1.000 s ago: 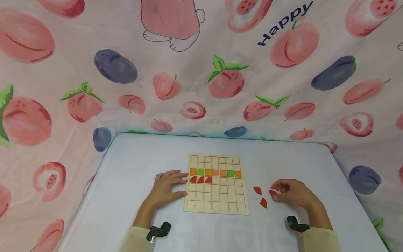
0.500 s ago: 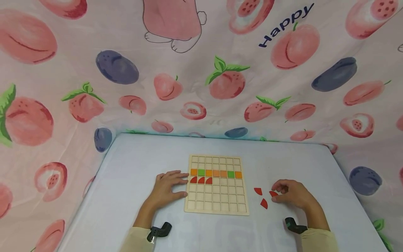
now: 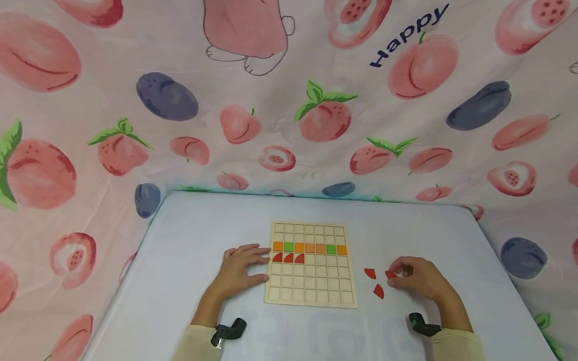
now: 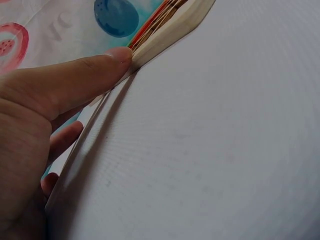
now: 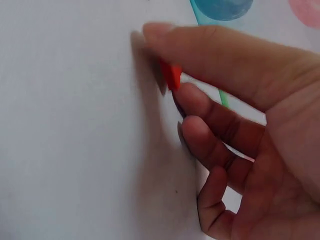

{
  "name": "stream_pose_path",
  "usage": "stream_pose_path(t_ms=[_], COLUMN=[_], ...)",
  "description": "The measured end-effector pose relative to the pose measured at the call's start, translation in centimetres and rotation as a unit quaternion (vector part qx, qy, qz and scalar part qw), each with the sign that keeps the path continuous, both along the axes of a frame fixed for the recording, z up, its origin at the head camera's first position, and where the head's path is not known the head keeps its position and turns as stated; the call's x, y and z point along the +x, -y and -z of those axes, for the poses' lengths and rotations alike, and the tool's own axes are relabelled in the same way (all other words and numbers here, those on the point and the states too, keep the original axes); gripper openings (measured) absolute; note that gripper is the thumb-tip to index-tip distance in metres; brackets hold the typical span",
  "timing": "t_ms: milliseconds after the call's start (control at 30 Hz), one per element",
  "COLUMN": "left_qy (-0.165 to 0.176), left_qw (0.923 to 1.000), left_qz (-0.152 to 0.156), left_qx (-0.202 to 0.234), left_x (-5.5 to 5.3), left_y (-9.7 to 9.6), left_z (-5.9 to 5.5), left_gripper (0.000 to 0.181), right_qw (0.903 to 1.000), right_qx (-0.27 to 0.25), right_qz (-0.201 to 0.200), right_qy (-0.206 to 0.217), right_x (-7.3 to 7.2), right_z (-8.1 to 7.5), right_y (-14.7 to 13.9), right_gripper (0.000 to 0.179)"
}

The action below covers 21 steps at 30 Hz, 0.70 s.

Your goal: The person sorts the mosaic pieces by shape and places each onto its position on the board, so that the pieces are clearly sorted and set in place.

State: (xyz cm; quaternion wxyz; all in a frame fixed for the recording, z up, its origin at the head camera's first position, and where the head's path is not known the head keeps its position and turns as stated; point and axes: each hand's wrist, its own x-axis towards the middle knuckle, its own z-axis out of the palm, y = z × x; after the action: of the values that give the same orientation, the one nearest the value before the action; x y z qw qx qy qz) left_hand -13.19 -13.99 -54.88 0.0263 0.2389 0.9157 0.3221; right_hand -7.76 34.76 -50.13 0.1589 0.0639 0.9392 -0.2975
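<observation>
A flat wooden grid board (image 3: 310,300) lies on the table. One of its rows holds orange and green squares (image 3: 309,248); below them, three red quarter-circle pieces (image 3: 288,258) fill the leftmost cells. My left hand (image 3: 237,271) rests at the board's left edge, fingers spread; in the left wrist view the thumb (image 4: 117,56) touches the board's side. To the right of the board, my right hand (image 3: 420,276) pinches a red quarter-circle piece (image 5: 172,75) between thumb and fingers, low over the table. Its other fingers are loosely curled.
Two loose red quarter-circle pieces, an upper one (image 3: 370,273) and a lower one (image 3: 379,291), lie between the board and my right hand. The white table (image 3: 189,215) meets a fruit-print cloth (image 3: 271,90) behind and at the sides.
My right hand and the red piece it pinches have shifted very slightly left. The left hand, the board and the loose pieces stay where they were.
</observation>
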Motion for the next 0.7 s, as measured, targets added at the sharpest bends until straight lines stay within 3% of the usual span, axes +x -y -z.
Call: stream_pose_path(t_ms=[167, 333, 700], left_qy=[0.003, 0.003, 0.009], left_qw=[1.0000, 1.0000, 1.0000], left_qz=[-0.001, 0.001, -0.002], left_qx=[0.002, 0.006, 0.000], left_x=[0.0, 0.0, 0.0], left_y=[0.0, -0.1, -0.1], left_z=[0.0, 0.0, -0.1], left_gripper=[0.045, 0.045, 0.046], right_qw=[0.9997, 0.9978, 0.9883], right_qx=[-0.003, -0.045, -0.148], right_qz=[-0.009, -0.014, 0.028], right_qy=[-0.021, -0.047, -0.024], right_x=[-0.1, -0.5, -1.9], right_z=[-0.1, -0.5, -0.1], right_y=[0.6, 2.1, 6.8], right_gripper=[0.030, 0.028, 0.022])
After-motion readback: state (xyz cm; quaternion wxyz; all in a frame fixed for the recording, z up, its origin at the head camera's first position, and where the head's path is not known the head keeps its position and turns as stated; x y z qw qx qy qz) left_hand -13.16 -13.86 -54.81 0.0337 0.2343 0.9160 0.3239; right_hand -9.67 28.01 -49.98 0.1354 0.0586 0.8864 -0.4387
